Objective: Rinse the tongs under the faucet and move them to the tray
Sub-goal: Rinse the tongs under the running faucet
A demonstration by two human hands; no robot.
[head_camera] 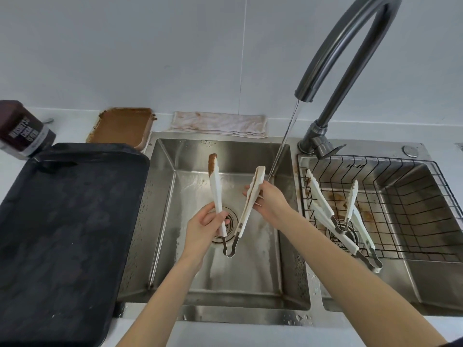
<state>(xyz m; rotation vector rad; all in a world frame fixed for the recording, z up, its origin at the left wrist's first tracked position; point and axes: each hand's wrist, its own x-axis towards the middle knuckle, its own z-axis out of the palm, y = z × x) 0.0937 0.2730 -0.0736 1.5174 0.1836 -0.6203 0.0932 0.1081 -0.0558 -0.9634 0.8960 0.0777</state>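
Observation:
White tongs [216, 189] with a steel hinge spread wide over the left sink basin [250, 279]. Brown residue coats the tip of the left arm and streaks the right arm. My left hand [204, 229] grips the left arm of the tongs near its lower end. My right hand [269, 200] holds the right arm near its tip. Water runs from the faucet [333, 58] in a thin stream just right of the right tip. The black tray [62, 234] lies on the counter left of the sink.
A wire basket [411, 196] in the right basin holds other white tongs [325, 211]. Behind the sink lie a stained cloth [218, 123] and a brown-smeared dish [122, 126]. A dark cocoa container [20, 131] stands at the far left.

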